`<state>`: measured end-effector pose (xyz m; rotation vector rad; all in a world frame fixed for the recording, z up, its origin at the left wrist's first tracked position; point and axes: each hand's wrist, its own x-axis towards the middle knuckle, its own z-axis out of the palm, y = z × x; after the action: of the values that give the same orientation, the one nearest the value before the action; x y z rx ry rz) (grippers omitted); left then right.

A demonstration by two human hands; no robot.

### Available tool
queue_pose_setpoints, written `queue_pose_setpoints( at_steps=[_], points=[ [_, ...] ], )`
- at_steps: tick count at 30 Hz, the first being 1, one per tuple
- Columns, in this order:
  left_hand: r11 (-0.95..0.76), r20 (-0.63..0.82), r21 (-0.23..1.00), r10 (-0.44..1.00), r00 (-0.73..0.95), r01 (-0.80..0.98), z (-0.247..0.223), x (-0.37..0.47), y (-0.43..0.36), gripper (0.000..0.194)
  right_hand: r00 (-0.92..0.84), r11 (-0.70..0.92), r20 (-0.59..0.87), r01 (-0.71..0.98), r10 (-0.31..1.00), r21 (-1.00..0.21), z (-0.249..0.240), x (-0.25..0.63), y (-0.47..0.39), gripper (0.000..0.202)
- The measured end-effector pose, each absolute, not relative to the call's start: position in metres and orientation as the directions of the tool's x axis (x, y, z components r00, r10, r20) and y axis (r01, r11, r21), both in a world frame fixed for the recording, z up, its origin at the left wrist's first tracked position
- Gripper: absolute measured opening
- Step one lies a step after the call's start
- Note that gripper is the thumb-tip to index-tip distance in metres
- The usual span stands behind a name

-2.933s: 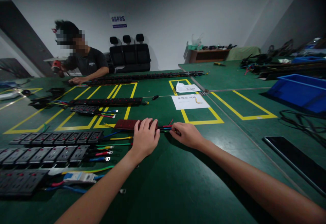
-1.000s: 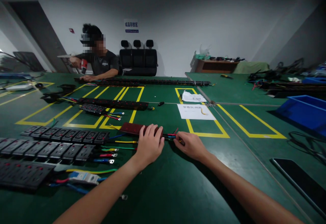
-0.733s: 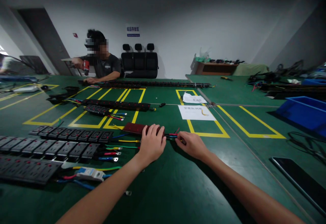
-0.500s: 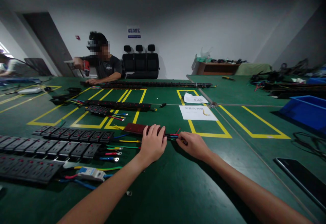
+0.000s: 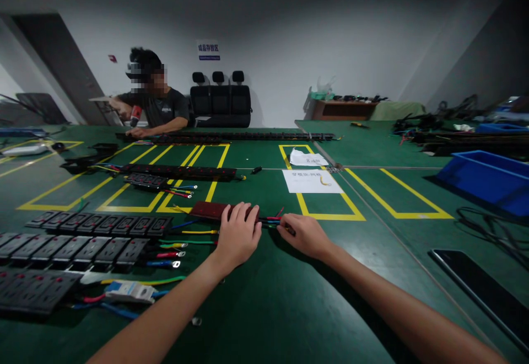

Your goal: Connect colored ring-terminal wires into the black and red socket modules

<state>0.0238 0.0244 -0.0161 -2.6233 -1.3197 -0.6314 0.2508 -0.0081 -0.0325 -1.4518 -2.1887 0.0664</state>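
My left hand (image 5: 240,235) lies over the right part of a long dark red block (image 5: 209,209), fingers curled across its top and gripping it against the table. From the block's right end comes a bundle of thin coloured wires (image 5: 269,221), red, blue and green among them. My right hand (image 5: 303,234) is closed around that bundle, thumb and fingers pressed together; what sits inside the fist is mostly hidden. Left of the block lie rows of black socket modules (image 5: 111,223), with ring-terminal leads (image 5: 169,254) ending near my left wrist.
A white breaker (image 5: 129,291) lies by my left forearm. Beyond my hands are a paper sheet (image 5: 312,182) and a black socket strip (image 5: 182,172). A phone (image 5: 479,287) and blue bin (image 5: 487,179) are at right. Across the table, a person (image 5: 159,105) holds a red drill (image 5: 135,114).
The view has turned slightly right, so everything sits further left. Both hands keep their places on the block and the wires. Another person at the far left has left the view.
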Motion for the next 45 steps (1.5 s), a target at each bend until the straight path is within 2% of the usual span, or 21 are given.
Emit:
queue_pose_setpoints(
  at_steps=[7, 26, 32, 45],
  points=[
    [-0.599, 0.437, 0.043, 0.731, 0.524, 0.799, -0.0167, 0.0245, 0.0251, 0.043, -0.305, 0.437, 0.408, 0.854, 0.860, -0.283, -0.0385, 0.2522, -0.0061, 0.022],
    [-0.603, 0.399, 0.056, 0.744, 0.536, 0.795, -0.0140, 0.0243, 0.0257, 0.045, -0.310, 0.433, 0.382, 0.851, 0.871, -0.298, -0.0357, 0.2529, -0.0074, 0.019],
    [-0.604, 0.418, 0.050, 0.736, 0.533, 0.795, -0.0154, 0.0243, 0.0254, 0.044, -0.274, 0.400, 0.373, 0.860, 0.887, -0.319, -0.0361, 0.2525, -0.0082, 0.009],
    [-0.604, 0.411, 0.054, 0.739, 0.534, 0.795, -0.0153, 0.0249, 0.0253, 0.045, -0.274, 0.393, 0.366, 0.867, 0.889, -0.307, -0.0361, 0.2528, -0.0088, 0.020]
  ],
)
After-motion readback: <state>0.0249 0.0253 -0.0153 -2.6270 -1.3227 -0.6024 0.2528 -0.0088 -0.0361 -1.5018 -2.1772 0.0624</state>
